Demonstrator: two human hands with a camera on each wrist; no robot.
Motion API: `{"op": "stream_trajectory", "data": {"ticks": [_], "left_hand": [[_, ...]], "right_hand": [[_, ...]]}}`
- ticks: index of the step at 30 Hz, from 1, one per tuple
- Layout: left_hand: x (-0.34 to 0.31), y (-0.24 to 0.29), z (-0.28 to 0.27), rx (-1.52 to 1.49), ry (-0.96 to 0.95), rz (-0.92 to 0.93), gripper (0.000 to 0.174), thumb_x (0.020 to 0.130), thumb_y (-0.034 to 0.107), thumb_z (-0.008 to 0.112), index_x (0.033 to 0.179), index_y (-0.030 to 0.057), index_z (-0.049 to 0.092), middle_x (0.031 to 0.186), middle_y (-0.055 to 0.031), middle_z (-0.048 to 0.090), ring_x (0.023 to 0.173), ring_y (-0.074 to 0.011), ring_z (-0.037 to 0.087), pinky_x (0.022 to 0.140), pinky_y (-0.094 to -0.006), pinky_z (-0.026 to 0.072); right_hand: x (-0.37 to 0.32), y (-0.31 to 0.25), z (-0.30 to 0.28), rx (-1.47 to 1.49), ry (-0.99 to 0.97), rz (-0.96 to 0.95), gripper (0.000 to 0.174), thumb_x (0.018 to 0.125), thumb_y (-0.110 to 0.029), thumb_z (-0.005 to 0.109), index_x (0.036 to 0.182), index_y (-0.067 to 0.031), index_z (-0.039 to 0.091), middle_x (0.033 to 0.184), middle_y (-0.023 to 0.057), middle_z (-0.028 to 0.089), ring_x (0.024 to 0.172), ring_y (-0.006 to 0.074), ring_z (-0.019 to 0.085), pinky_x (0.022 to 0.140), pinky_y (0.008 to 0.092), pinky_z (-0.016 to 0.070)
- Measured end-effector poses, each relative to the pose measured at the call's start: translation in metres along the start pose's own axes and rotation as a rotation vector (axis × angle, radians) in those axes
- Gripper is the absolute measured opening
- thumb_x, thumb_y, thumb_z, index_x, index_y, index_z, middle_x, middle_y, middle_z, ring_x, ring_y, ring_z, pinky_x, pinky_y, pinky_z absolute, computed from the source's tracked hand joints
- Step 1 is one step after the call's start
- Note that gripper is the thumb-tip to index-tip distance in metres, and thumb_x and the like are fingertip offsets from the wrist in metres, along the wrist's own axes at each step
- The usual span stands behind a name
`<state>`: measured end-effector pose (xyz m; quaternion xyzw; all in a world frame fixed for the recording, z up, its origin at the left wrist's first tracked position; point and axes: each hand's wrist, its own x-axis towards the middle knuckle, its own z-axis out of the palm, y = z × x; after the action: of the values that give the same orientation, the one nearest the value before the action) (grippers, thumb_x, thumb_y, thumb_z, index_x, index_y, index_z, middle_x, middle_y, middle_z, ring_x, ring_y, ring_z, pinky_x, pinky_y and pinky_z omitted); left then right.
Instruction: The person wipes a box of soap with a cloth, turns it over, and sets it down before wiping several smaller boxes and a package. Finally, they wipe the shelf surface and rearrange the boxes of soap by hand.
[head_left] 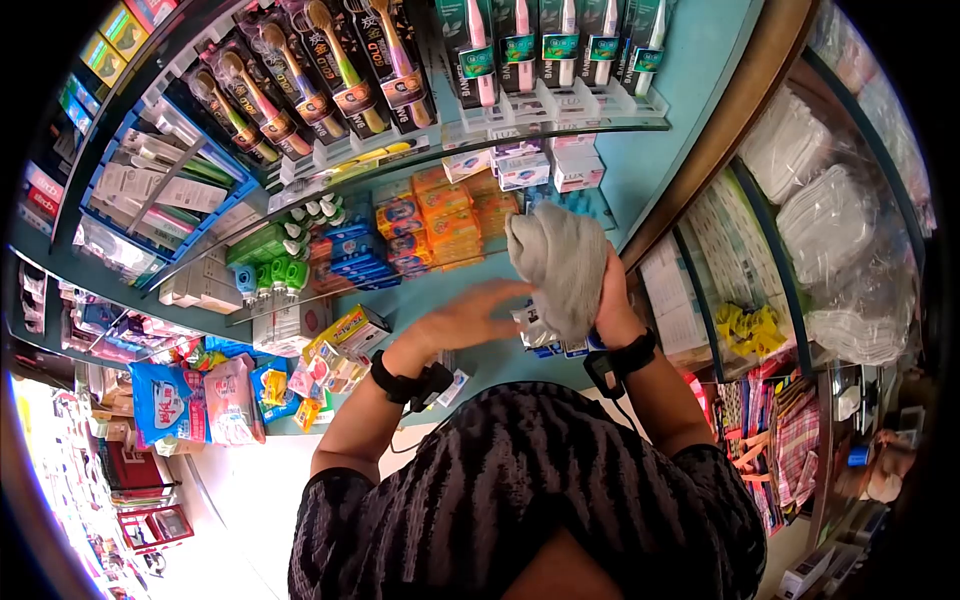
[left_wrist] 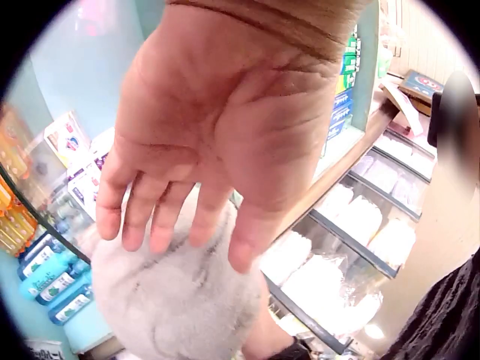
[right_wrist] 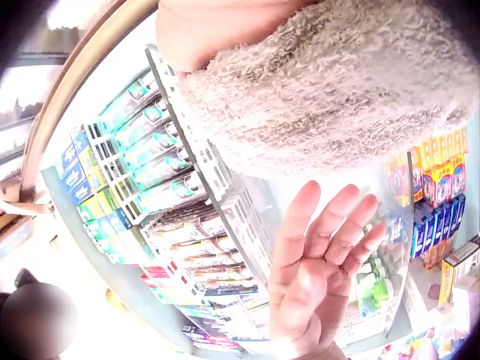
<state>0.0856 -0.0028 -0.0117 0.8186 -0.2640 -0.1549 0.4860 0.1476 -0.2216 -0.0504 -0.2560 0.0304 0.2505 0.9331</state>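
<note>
A bundled grey towel point(head_left: 565, 265) with a fluffy surface is held up in front of the glass shelves by my right hand point(head_left: 618, 305), which grips its right side. In the right wrist view the towel point(right_wrist: 330, 90) fills the upper part and covers most of the fingers. My left hand point(head_left: 465, 318) is beside the towel on the left, fingers extended toward it and blurred. The left wrist view shows that palm point(left_wrist: 217, 135) bare, with the fingers spread and overlapping the towel point(left_wrist: 180, 289). Nothing is held in the left hand.
Packaged toothbrushes point(head_left: 335, 85) line the upper glass shelf point(head_left: 560, 131). Orange soap packs point(head_left: 440, 220) and green bottles point(head_left: 283, 275) stand below. A yellow box point(head_left: 355, 330) lies on the counter at the left. Plastic-wrapped white bundles point(head_left: 840, 230) fill the right-hand shelves.
</note>
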Motion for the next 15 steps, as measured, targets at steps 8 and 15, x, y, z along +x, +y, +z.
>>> {"op": "stream_trajectory", "data": {"ticks": [8, 15], "left_hand": [[0.037, -0.117, -0.046, 0.044, 0.466, -0.167, 0.045, 0.082, 0.018, 0.065, 0.122, 0.0051, 0.049, 0.103, -0.0157, 0.061, 0.088, -0.0233, 0.063, 0.075, -0.0325, 0.0499], [0.102, -0.181, -0.110, 0.276, 0.664, -0.336, 0.061, 0.076, 0.025, 0.067, 0.128, 0.0050, 0.042, 0.117, -0.0247, 0.053, 0.107, -0.0385, 0.053, 0.089, -0.0435, 0.0434]], "right_hand": [[-0.005, -0.008, -0.020, -0.177, 0.049, 0.028, 0.049, 0.096, -0.034, 0.031, 0.130, -0.0019, 0.044, 0.126, 0.0134, 0.053, 0.112, 0.0276, 0.053, 0.097, 0.0421, 0.0421], [-0.013, -0.018, -0.036, -0.245, 0.004, -0.047, 0.049, 0.096, -0.035, 0.034, 0.132, -0.0016, 0.042, 0.127, 0.0123, 0.052, 0.113, 0.0245, 0.053, 0.096, 0.0392, 0.0435]]}}
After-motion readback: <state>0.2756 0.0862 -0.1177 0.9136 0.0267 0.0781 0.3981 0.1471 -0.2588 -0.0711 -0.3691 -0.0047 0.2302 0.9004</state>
